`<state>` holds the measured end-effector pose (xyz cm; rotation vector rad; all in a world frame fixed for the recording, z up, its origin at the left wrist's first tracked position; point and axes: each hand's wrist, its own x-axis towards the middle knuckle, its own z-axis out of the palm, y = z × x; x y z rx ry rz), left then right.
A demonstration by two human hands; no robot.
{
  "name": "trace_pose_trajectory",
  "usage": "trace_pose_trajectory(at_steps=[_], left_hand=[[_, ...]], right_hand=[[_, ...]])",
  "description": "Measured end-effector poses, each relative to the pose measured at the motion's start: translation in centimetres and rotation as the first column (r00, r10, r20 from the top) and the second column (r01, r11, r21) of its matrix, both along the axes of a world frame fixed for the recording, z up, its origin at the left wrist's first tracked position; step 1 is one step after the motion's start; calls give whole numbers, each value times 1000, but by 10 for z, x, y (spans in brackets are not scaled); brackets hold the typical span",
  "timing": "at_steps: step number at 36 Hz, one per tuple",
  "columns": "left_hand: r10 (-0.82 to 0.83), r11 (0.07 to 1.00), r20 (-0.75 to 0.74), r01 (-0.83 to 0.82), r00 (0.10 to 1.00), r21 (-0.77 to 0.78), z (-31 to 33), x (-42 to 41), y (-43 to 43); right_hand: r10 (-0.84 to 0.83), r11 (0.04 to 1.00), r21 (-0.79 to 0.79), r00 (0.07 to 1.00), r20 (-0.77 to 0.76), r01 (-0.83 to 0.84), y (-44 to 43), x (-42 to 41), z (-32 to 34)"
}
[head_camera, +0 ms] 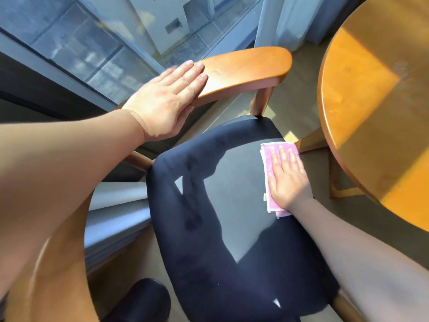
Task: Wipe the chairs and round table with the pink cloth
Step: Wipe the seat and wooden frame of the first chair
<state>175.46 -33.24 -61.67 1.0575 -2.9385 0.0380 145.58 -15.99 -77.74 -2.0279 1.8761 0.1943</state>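
Note:
A wooden chair with a dark blue cushioned seat (227, 217) fills the middle of the view. My right hand (289, 180) lies flat on a folded pink cloth (269, 159), pressing it onto the right side of the seat. My left hand (169, 98) rests flat, fingers together, on the near end of the chair's curved wooden armrest (246, 68). The round wooden table (376, 108) stands at the right, its edge close to the chair.
A large window (97, 43) runs along the left and back, with a grey sill (116, 217) below it. A pale curtain (285, 17) hangs at the back. The chair's wooden back rail (58, 287) curves at lower left. Table legs (336, 182) stand beside the seat.

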Motion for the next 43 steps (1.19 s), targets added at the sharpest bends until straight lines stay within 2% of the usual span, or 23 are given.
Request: trace_pose_trajectory(at_steps=[9, 15, 19, 22, 28, 30, 32, 36, 39, 43], left_hand=[[0, 1000, -29, -1, 1000, -22, -2, 1, 0], [-5, 1000, -42, 4, 999, -31, -4, 3, -2], [-3, 1000, -26, 2, 1000, -21, -4, 2, -1], [9, 1000, -2, -9, 1000, -7, -4, 3, 0], [26, 1000, 12, -26, 1000, 8, -1, 0, 2], [33, 999, 19, -33, 999, 15, 1, 0, 3], [58, 998, 21, -58, 998, 10, 3, -1, 6], [229, 972, 3, -229, 973, 49, 1, -7, 40], [236, 966, -3, -234, 972, 109, 3, 0, 93], [260, 938, 32, -260, 965, 227, 14, 20, 157]], right_hand=[[-87, 996, -38, 994, -63, 84, -61, 25, -2], [-252, 958, -124, 966, 54, 257, -107, 53, 3], [-221, 968, -104, 973, 68, 227, -104, 48, 0], [-217, 976, -13, 976, -17, 217, -96, 38, 2], [-362, 932, -3, 930, 61, 363, -25, 6, 1], [-378, 924, -17, 920, 105, 381, 11, -5, 2], [-382, 923, -10, 920, 86, 384, 41, -14, 3], [-230, 971, 62, 973, -27, 231, 74, -17, 9], [-122, 977, 154, 981, -154, 146, 75, -14, 8], [-66, 994, 83, 991, -118, 76, 75, -7, 4]])
